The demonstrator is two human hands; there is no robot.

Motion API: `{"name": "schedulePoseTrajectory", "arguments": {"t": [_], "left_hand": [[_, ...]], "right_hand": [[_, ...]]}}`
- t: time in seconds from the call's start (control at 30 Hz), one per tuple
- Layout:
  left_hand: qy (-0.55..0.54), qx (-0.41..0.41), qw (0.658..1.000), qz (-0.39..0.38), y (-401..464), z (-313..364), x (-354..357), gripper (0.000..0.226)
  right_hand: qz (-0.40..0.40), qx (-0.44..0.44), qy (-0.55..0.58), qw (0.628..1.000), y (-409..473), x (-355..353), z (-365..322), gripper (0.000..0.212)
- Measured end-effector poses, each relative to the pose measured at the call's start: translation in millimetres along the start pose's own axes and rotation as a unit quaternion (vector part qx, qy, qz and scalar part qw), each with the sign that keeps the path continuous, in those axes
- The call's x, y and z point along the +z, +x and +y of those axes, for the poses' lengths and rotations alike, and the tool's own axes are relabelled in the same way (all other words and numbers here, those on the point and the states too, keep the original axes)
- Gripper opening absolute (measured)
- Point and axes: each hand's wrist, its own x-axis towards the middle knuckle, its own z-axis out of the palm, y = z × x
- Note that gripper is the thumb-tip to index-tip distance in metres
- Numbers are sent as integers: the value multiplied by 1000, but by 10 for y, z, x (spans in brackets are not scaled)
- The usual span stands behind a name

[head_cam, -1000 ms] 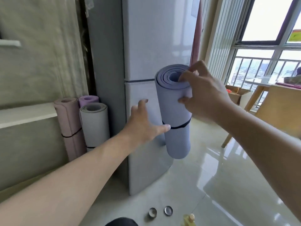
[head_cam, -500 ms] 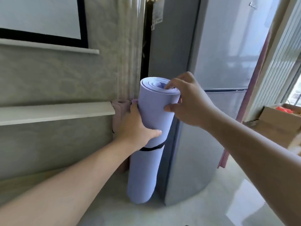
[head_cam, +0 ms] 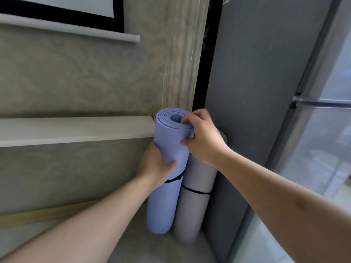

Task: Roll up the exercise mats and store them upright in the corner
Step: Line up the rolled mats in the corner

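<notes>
since the earlier frame, the one rolled lavender foam mat with a black strap [head_cam: 167, 168] has come down beside the one rolled grey foam mat [head_cam: 193, 202], both upright at lower centre between the patterned wall [head_cam: 76, 82] and grey fridge [head_cam: 256, 92]. left hand [head_cam: 155, 164] wraps its middle; right hand [head_cam: 203, 137] pinches its top rim.

Soft daylight, mild blur, wide-angle bend

Light comes from the right, pale glare on the fridge [head_cam: 326, 141] door; the corner by the wall [head_cam: 76, 82] is dimmer. Straight edges bow toward the borders, and both forearms near the bottom edge look soft.
</notes>
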Motion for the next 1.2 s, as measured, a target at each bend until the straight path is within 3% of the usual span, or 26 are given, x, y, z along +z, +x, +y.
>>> {"name": "schedulePoseTrajectory", "arguments": {"t": [0.23, 0.37, 0.5, 0.57, 0.63, 0.7, 0.73, 0.97, 1.03, 1.1, 1.2], "left_hand": [[-77, -41, 994, -64, 417, -427, 347, 56], [-77, -102, 987, -100, 592, -666, 422, 73], [16, -116, 989, -84, 603, -705, 514, 100], [38, -125, 988, -79, 591, -674, 588, 102], [9, -142, 988, -65, 564, -640, 616, 82], [-23, -147, 988, -38, 509, -652, 600, 43], [-35, -150, 988, -33, 459, -657, 588, 38], [-75, -134, 985, -75, 169, -642, 511, 39], [-61, -143, 984, -82, 81, -597, 494, 43], [-56, -163, 981, -88, -15, -558, 503, 18], [-77, -204, 965, -145, -209, -442, 608, 22]], "right_hand": [[-4, 41, -84, 996, 396, 506, 377, 47], [-16, 52, -168, 984, 504, 840, 458, 53], [11, 49, -200, 978, 553, 989, 510, 52], [12, 52, -201, 978, 566, 1010, 510, 51], [1, 64, -201, 977, 562, 1016, 478, 50], [-19, 75, -199, 977, 521, 1006, 446, 51], [-26, 79, -185, 979, 486, 1002, 443, 54], [-22, 87, -42, 995, 97, 894, 509, 95], [-13, 66, -49, 997, -44, 791, 490, 94], [3, 44, -41, 998, -226, 663, 485, 88], [25, 49, -7, 998, -600, 478, 609, 70]]}}
